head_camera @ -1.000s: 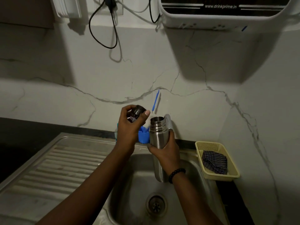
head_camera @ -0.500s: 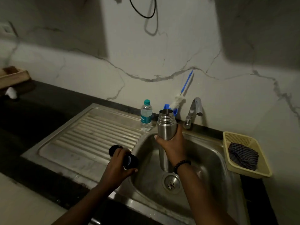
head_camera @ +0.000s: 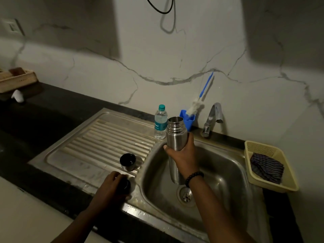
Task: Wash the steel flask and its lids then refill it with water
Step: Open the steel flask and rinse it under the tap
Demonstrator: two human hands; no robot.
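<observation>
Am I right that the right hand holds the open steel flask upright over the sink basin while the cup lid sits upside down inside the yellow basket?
Not quite. The head view shows the cup lid on the ribbed drainboard, not in the yellow basket, which holds a folded cloth. The right hand does hold the open steel flask upright over the sink basin.

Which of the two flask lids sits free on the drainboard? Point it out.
The cup lid, standing mouth-up on the ribbed drainboard, untouched. The other, the dark inner lid, lies nearer the front edge under the left hand, which grips it.
</observation>
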